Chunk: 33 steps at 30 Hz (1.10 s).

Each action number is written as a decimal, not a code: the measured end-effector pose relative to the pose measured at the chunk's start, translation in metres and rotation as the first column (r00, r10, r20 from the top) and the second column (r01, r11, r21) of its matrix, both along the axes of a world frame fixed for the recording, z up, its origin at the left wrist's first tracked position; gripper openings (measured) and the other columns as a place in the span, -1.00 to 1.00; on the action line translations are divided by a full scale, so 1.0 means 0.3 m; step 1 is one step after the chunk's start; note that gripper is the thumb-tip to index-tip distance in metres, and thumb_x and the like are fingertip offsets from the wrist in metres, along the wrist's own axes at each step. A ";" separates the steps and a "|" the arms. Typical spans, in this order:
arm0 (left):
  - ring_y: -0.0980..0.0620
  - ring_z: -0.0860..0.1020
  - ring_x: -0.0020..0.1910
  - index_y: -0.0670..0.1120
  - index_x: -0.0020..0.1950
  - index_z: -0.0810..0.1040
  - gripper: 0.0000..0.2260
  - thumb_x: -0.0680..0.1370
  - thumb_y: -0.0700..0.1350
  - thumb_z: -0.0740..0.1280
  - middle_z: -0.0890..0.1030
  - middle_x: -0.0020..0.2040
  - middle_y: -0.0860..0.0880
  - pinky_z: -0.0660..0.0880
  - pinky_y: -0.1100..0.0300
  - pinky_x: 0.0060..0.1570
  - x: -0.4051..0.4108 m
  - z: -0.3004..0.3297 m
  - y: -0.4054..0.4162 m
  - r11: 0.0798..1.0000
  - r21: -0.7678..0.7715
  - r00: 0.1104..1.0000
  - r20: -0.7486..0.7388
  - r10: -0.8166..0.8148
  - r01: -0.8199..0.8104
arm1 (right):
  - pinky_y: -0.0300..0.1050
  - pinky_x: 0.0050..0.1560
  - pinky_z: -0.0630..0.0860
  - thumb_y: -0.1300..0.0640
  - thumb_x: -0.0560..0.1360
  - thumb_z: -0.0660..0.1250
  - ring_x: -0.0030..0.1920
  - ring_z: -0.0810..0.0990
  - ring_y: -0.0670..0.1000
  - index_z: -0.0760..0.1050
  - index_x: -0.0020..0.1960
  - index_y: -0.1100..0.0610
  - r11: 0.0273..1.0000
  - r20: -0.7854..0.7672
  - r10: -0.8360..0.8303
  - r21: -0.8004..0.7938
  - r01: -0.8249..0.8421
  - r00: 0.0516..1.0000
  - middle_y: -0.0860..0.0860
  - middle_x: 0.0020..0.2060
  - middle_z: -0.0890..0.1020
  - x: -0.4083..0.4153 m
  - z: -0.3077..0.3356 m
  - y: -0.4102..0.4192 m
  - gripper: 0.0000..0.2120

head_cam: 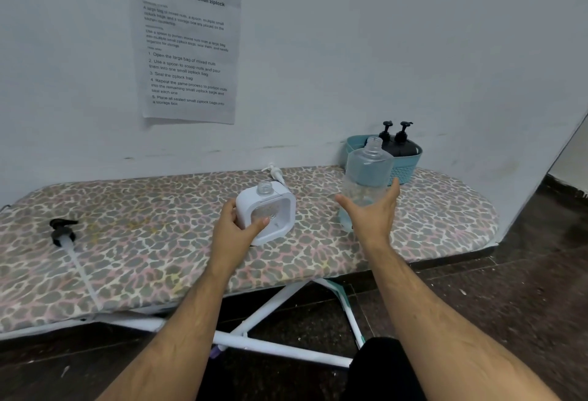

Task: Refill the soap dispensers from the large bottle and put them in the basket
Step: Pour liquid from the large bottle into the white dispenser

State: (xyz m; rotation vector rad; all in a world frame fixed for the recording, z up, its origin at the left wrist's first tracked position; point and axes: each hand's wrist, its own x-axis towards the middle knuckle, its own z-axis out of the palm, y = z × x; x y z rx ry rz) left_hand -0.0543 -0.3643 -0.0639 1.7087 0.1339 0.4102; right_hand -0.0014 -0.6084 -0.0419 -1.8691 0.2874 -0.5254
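Note:
My left hand (237,230) grips a white square soap dispenser (270,209) that stands on the ironing board with its neck uncapped. The large clear bottle (369,171) stands to its right, also uncapped, with a little clear liquid low inside. My right hand (370,213) is spread in front of that bottle's lower part, thumb to the left and straight fingers along the right side. A teal basket (405,171) at the back right holds two black pump dispensers (399,141).
A white pump head (273,173) lies behind the white dispenser. A black pump with a long tube (65,235) lies at the board's left. The leopard-print ironing board (159,251) stands against the wall, with a printed sheet (186,41) above. Dark floor lies below.

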 end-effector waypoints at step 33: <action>0.09 0.62 0.03 0.03 0.27 0.47 -0.50 0.40 -0.07 0.57 0.62 0.08 0.09 0.62 0.06 -0.03 0.010 -0.040 0.012 0.989 0.091 0.993 0.039 0.116 -0.119 | 0.05 0.09 0.57 -0.12 0.25 0.50 0.15 0.53 -0.01 0.00 0.58 -0.20 0.698 -0.169 0.403 -0.579 -0.421 0.900 -0.02 0.30 0.49 -0.149 0.184 0.082 0.03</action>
